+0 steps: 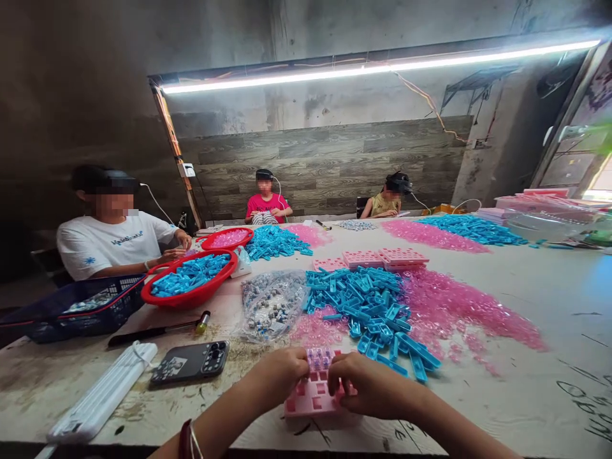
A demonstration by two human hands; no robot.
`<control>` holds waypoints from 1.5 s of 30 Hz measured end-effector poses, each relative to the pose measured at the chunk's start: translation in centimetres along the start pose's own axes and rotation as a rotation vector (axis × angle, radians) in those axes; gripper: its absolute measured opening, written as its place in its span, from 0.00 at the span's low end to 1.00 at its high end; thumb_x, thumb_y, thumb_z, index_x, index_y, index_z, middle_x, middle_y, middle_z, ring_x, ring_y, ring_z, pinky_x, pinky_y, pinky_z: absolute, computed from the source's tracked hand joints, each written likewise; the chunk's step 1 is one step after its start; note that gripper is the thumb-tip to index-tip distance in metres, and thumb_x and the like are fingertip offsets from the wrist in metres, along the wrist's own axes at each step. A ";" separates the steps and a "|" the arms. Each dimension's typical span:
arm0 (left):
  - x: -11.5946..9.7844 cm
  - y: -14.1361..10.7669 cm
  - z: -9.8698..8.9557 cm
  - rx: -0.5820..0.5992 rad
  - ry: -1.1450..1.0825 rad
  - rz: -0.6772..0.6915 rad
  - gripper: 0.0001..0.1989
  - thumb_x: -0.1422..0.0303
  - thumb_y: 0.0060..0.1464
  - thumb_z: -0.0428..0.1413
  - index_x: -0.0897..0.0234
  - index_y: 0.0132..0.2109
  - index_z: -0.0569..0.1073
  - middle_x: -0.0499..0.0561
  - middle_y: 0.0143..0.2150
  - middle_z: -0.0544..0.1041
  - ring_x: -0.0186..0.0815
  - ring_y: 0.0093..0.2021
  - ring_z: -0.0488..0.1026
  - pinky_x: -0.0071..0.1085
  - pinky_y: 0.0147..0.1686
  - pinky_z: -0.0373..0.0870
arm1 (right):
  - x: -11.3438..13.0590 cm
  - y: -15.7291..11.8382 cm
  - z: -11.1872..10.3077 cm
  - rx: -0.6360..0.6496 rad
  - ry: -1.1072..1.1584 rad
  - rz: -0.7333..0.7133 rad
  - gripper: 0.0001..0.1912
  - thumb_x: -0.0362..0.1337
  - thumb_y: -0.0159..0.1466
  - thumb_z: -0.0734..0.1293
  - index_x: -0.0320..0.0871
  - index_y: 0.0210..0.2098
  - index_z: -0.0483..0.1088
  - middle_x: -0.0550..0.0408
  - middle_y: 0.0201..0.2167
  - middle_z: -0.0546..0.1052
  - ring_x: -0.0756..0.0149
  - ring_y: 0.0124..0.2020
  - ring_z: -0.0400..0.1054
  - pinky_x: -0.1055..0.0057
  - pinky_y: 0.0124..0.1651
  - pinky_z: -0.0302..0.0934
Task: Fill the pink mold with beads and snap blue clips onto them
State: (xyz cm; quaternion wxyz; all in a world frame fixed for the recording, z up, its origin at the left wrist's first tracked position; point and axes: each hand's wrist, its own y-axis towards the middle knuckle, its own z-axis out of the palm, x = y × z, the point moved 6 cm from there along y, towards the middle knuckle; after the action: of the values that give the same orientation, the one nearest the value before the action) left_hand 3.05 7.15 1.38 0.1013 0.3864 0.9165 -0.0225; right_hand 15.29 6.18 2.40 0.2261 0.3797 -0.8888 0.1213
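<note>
A pink tray [306, 403] with square recesses lies in front of me near the table's front edge. Small clear-purplish pieces [319, 358] fill the recesses at its far end. My left hand [285, 376] is at the tray's left side, its fingertips pinched together by the filled rows. Over the right side, my right hand [366, 386] has its fingers curled down at the recesses. Whatever either hand pinches is hidden by the fingers. Just beyond the tray lie a pile of blue plastic parts [368, 303] and a heap of clear pink pieces [459, 306].
To the left are a phone [190, 363], a white power bank [102, 392], a screwdriver-like tool [160, 330], a bag of small parts [272, 306], a red basin [217, 288] and a dark blue basket [90, 312]. Pink trays [406, 256] stand behind the piles. Three people sit around the table.
</note>
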 end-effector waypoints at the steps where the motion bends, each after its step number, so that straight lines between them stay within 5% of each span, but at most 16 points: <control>1: -0.1 0.0 -0.1 0.004 0.009 0.007 0.12 0.80 0.53 0.46 0.64 0.32 0.72 0.50 0.38 0.73 0.32 0.36 0.69 0.24 0.35 0.64 | 0.0 0.0 -0.1 0.000 0.001 -0.004 0.16 0.24 0.47 0.62 0.42 0.33 0.73 0.55 0.31 0.74 0.71 0.29 0.65 0.78 0.29 0.55; 10: -0.2 0.0 -0.2 0.037 -0.018 -0.011 0.12 0.80 0.52 0.47 0.64 0.31 0.72 0.50 0.37 0.72 0.32 0.35 0.69 0.24 0.35 0.64 | -0.2 0.0 -0.1 -0.012 0.024 -0.025 0.15 0.24 0.47 0.62 0.41 0.33 0.72 0.55 0.31 0.73 0.72 0.28 0.65 0.79 0.28 0.55; 17: 1.3 -1.0 -2.3 -0.165 -0.253 -0.076 0.14 0.76 0.47 0.54 0.62 0.43 0.69 0.51 0.46 0.68 0.36 0.47 0.65 0.30 0.48 0.62 | -0.3 0.3 -0.5 -0.114 -0.014 -0.023 0.15 0.25 0.46 0.62 0.41 0.33 0.72 0.55 0.30 0.74 0.68 0.32 0.65 0.74 0.35 0.57; 21: 2.2 -1.4 -2.0 -0.093 -0.257 -0.173 0.22 0.70 0.45 0.58 0.63 0.49 0.65 0.52 0.49 0.68 0.39 0.49 0.64 0.34 0.49 0.60 | -0.4 0.8 -0.4 -0.198 -0.019 -0.011 0.14 0.27 0.45 0.63 0.41 0.32 0.71 0.54 0.32 0.73 0.65 0.35 0.65 0.72 0.38 0.58; 37: 1.8 -0.7 -1.0 -0.061 -0.230 -0.138 0.12 0.71 0.45 0.59 0.62 0.39 0.69 0.48 0.41 0.69 0.35 0.41 0.66 0.27 0.41 0.63 | -0.3 1.4 -0.3 -0.350 0.014 -0.070 0.14 0.23 0.45 0.61 0.41 0.30 0.68 0.55 0.29 0.72 0.66 0.34 0.64 0.72 0.36 0.56; 45: 1.8 -0.8 -1.2 -0.061 -0.240 -0.132 0.14 0.80 0.45 0.52 0.62 0.40 0.70 0.48 0.41 0.71 0.34 0.41 0.67 0.26 0.41 0.63 | -0.1 2.3 0.0 -0.467 0.053 -0.110 0.13 0.23 0.46 0.62 0.42 0.30 0.67 0.56 0.29 0.72 0.66 0.33 0.65 0.72 0.36 0.57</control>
State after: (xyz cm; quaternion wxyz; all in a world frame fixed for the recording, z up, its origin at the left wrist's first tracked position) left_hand 1.06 8.03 2.13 0.2201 0.3164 0.9215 -0.0475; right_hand 13.68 7.75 2.26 0.3373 0.3619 -0.8644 -0.0899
